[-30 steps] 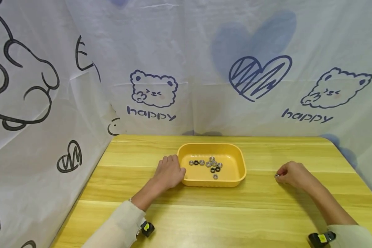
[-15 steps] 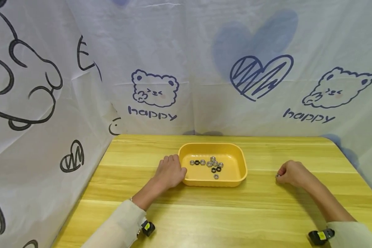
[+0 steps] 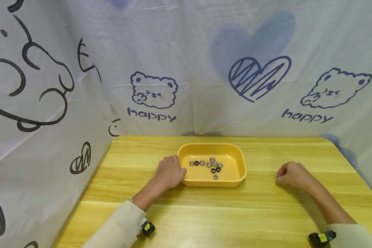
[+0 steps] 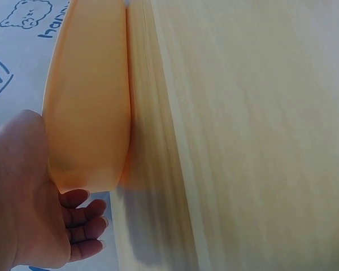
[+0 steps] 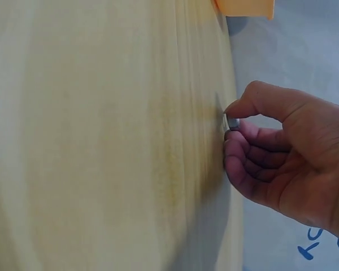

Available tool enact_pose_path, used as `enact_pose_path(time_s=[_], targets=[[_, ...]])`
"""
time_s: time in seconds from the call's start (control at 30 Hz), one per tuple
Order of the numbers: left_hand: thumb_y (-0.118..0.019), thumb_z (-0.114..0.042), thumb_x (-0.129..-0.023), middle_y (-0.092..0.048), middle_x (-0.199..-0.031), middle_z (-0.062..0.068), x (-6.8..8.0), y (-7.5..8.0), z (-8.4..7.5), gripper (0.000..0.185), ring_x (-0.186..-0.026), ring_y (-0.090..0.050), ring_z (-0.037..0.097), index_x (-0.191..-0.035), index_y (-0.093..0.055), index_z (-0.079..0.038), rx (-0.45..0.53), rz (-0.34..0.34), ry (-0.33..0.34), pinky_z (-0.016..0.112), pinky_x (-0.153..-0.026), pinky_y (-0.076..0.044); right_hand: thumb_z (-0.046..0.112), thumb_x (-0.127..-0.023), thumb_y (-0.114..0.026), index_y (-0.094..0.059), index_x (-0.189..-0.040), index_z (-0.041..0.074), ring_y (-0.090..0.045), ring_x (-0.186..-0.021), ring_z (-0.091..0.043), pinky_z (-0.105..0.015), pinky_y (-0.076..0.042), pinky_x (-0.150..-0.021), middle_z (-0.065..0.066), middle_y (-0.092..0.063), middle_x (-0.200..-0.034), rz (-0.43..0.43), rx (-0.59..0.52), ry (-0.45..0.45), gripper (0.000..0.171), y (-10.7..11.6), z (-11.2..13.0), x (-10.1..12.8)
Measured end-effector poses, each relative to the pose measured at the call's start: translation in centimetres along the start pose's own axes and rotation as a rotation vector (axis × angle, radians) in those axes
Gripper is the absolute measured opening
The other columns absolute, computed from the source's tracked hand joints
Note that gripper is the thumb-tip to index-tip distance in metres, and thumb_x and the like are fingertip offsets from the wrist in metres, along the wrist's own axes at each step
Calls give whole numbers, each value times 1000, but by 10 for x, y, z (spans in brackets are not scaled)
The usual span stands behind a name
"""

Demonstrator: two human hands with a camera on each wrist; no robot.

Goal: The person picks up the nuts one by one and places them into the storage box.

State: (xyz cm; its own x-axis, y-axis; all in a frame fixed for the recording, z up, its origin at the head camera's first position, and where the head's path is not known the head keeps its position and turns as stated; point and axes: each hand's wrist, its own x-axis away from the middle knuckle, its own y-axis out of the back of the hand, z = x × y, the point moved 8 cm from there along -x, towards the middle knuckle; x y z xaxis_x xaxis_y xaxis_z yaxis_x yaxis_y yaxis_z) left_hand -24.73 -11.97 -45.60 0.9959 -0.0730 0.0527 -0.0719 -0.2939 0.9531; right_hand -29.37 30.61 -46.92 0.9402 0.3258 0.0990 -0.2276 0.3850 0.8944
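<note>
A yellow plastic tray [image 3: 212,183] stands toward the back of the table, holding several hex nuts. Most are silver, like the nut [image 3: 215,177] near its front wall; a few are black, like the nut [image 3: 218,169] behind it. My left hand [image 3: 169,172] grips the tray's left end, thumb at the rim and fingers curled against the outside, as the left wrist view also shows. To the right of the tray, my right hand [image 3: 293,175] pinches a small silver nut [image 5: 233,122] between thumb and forefinger, low over the tabletop. Fingers partly cover this nut.
The wood-grain table [image 3: 204,220] has rounded back corners. A white cloth [image 3: 201,103] with bear and heart drawings hangs behind it and along the left side. Bare tabletop lies between the tray and the right hand.
Both hands and the tray stay in place. The small nut has turned slightly in my right fingertips, its pale face now showing more. The left cloth has shifted to the right.
</note>
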Motion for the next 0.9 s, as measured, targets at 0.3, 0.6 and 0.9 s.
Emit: enact_pose_path(time_s=[0.3, 0.6, 0.9], targets=[[-46, -32, -97, -51, -98, 14, 0, -3, 0, 35, -91, -43, 29, -110, -51, 1, -14, -8, -8, 42, -85, -37, 19, -80, -82, -75, -90, 2, -57, -73, -14, -25, -47, -63, -2, -70, -82, -8, -94, 0, 21, -3, -5, 2], [-47, -33, -98, -51, -98, 13, -1, -3, 0, 36, -91, -43, 29, -112, -51, 1, -26, -14, -4, 41, -85, -37, 21, -86, -81, -78, -97, 1, -60, -77, -13, -23, -49, -64, -4, -75, -87, -33, -154, 2, 24, 1, -2, 0], [-47, -32, -97, -51, -97, 13, 0, 0, -1, 36, -90, -42, 29, -110, -50, 1, -23, -15, -1, 41, -84, -36, 21, -88, -80, -78, -101, 1, -61, -79, -13, -22, -52, -65, -8, -76, -92, -78, -172, 27, 24, 11, 9, -1]])
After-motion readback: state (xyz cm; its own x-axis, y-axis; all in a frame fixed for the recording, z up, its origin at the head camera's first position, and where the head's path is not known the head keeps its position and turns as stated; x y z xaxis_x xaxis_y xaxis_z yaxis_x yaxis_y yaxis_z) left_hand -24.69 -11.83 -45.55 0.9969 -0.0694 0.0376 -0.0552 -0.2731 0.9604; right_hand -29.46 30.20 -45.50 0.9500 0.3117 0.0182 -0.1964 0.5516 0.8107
